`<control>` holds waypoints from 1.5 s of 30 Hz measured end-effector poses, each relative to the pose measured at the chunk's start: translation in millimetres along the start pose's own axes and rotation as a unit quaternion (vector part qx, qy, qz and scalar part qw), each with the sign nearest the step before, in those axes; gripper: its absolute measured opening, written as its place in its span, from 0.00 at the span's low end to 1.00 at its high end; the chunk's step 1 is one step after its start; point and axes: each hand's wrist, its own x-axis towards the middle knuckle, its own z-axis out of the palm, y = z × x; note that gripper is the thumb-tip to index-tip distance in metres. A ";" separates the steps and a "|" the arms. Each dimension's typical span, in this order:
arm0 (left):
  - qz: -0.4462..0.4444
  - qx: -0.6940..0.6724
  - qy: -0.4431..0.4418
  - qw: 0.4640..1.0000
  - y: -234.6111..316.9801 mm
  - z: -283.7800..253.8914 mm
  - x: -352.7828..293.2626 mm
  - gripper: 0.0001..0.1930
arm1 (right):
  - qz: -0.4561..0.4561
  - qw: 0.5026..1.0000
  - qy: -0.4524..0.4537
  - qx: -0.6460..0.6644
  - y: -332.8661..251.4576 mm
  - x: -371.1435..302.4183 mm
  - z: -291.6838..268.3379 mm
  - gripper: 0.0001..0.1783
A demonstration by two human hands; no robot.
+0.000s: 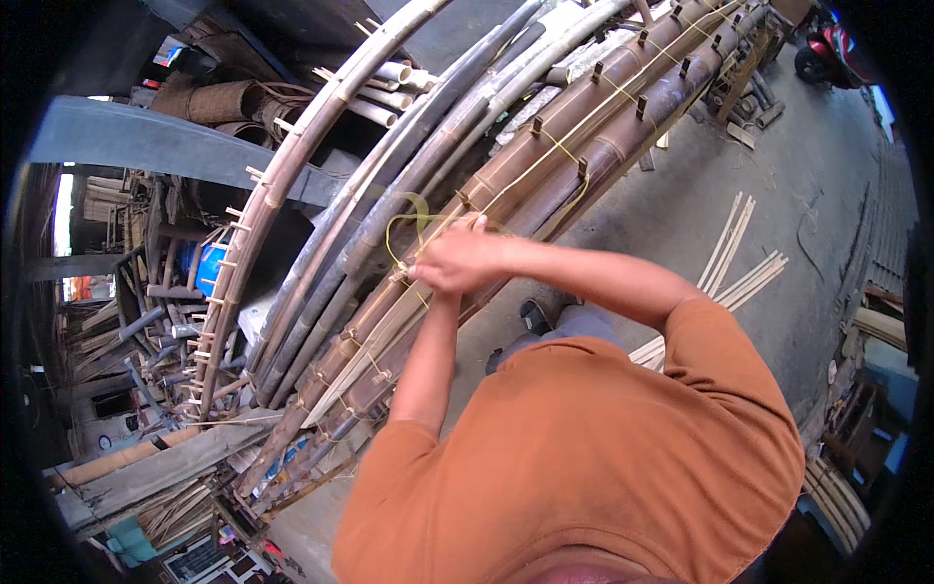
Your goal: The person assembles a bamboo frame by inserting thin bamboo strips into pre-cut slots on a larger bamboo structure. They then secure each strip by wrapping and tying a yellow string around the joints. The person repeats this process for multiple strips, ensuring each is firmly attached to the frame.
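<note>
My left hand [435, 276] and my right hand [474, 255] are closed together over the long brown bamboo poles [506, 175], overlapping so that part of the left is hidden. A thin yellow-green strip [388, 237] loops out from between them, and its flat curled end [420, 212] stands up beyond my fingers. Both hands appear to grip this strip, though the exact pinch is covered. Short dark pegs [537, 126] stick up along the poles, and similar thin ties cross them. Pale slats [365, 365] lie lengthwise on the poles just nearer than my left hand.
Left of the poles stand more long poles [389, 209] and a curved bamboo pole [268, 190] with small pegs. Loose pale sticks [730, 258] lie on the grey floor [769, 195] to the right. A red motorbike [844, 54] is parked at the far right.
</note>
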 end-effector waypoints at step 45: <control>-0.240 -0.247 0.252 0.904 -71.7 -203.1 118.8 0.07 | 0.358 0.300 0.760 0.452 146.3 -310.5 253.8 0.24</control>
